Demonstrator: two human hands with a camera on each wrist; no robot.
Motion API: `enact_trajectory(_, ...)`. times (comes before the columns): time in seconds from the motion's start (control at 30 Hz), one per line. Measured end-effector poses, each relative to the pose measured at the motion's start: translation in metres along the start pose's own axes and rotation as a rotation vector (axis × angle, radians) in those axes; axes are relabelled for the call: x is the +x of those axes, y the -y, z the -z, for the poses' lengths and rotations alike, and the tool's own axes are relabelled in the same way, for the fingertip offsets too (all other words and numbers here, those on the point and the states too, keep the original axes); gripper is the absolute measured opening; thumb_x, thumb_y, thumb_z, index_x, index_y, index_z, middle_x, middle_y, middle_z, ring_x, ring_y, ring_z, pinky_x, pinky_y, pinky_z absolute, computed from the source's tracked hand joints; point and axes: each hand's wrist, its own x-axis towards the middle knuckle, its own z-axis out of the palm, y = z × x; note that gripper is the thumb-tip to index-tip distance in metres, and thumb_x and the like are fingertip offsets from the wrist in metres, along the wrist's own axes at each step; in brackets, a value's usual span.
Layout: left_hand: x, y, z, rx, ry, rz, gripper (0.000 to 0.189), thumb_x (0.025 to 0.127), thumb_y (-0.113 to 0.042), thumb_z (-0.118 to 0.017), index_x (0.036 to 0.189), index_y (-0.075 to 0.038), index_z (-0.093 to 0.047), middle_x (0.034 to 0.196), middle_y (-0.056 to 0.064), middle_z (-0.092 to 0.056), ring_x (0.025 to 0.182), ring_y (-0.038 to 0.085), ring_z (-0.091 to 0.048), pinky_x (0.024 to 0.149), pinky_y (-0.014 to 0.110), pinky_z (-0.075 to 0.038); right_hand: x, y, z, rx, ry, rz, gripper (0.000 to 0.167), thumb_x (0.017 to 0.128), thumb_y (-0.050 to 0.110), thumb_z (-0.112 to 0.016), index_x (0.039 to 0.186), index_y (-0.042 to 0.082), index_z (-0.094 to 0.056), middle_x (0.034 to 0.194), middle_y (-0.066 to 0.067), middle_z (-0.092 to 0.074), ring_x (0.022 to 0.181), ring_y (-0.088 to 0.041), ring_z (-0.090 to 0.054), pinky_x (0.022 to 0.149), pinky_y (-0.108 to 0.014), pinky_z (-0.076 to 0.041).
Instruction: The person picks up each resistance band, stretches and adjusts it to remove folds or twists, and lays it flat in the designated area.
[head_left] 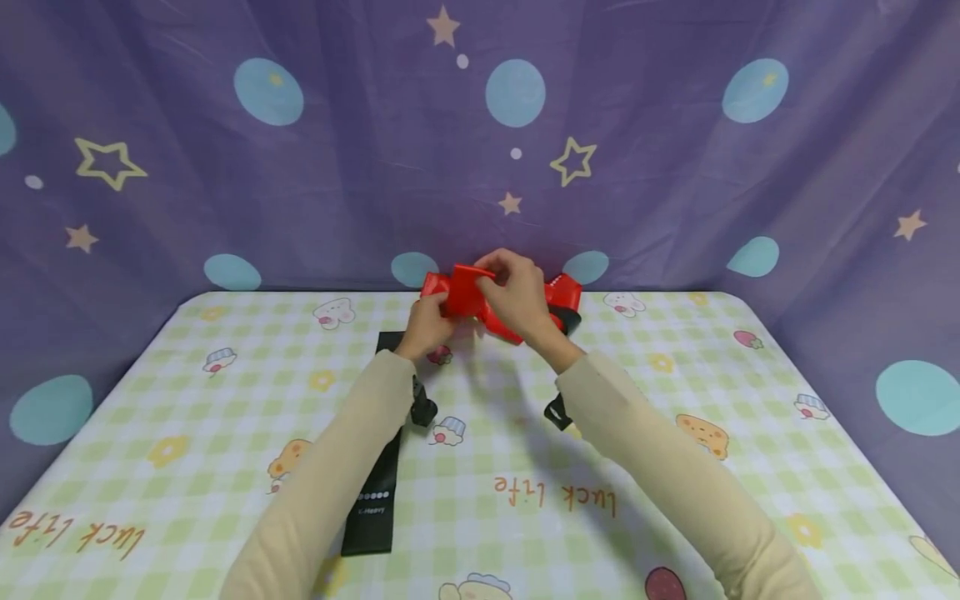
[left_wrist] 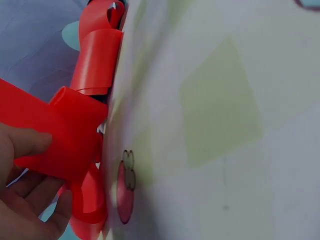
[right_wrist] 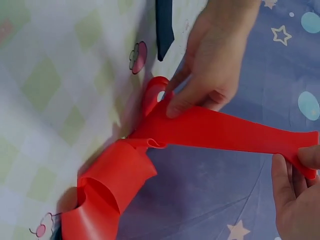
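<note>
A glossy red resistance band (head_left: 467,292) lies in loose folds along the table's back edge, one flat stretch of it raised between both hands. My left hand (head_left: 426,325) pinches this stretch low at its left side, thumb on the near face in the left wrist view. Higher up, my right hand (head_left: 516,293) grips the other end of the stretch between thumb and fingers (right_wrist: 285,185). In the right wrist view the raised part runs fairly straight from hand to hand, while more red loops (right_wrist: 117,175) rest on the cloth beside it.
A black band (head_left: 371,521) marked "X-Heavy" lies lengthwise left of centre, partly under the left forearm. Something dark (head_left: 567,319) sits by the red folds at the right. A purple patterned curtain (head_left: 480,192) hangs right behind the checked tablecloth (head_left: 675,517).
</note>
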Motion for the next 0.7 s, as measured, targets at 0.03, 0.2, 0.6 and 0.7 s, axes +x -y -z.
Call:
enact_trajectory(0.03,0.000,0.001,-0.001,0.004,-0.004,0.000,0.021,0.080,0.003,-0.055,0.098,0.005,-0.066,0.091,0.020,-0.069,0.082,0.029,-0.061,0.077,0.039,-0.050,0.000,0.001,0.001,0.002,0.000,-0.005,0.013,0.085,0.003,-0.061,0.094,0.003,-0.070,0.088,-0.012,-0.070,0.077,-0.022,-0.062,0.074,-0.031,-0.053)
enact_trajectory(0.2,0.002,0.001,-0.003,-0.001,-0.021,0.017,0.021,0.081,0.004,-0.056,0.099,0.005,-0.066,0.094,0.021,-0.069,0.087,0.032,-0.063,0.081,0.042,-0.051,0.002,0.006,0.009,0.004,-0.002,-0.032,0.013,0.084,0.004,-0.061,0.095,0.004,-0.070,0.088,-0.011,-0.070,0.078,-0.022,-0.062,0.075,-0.031,-0.053)
enact_trajectory(0.6,0.003,-0.006,-0.006,0.061,-0.118,0.016,0.018,0.083,0.000,-0.057,0.098,0.003,-0.068,0.094,0.020,-0.070,0.090,0.034,-0.065,0.083,0.044,-0.051,0.004,0.023,0.018,0.066,-0.014,-0.007,0.014,0.085,0.003,-0.062,0.096,0.003,-0.070,0.089,-0.012,-0.071,0.081,-0.023,-0.067,0.077,-0.031,-0.055)
enact_trajectory(0.7,0.004,-0.006,-0.006,0.071,-0.124,-0.004,0.019,0.085,-0.001,-0.057,0.100,0.002,-0.068,0.097,0.019,-0.071,0.093,0.034,-0.066,0.086,0.044,-0.052,0.002,0.027,0.019,0.073,-0.012,0.011,0.014,0.085,0.002,-0.062,0.096,0.003,-0.070,0.090,-0.012,-0.071,0.081,-0.023,-0.066,0.077,-0.031,-0.054)
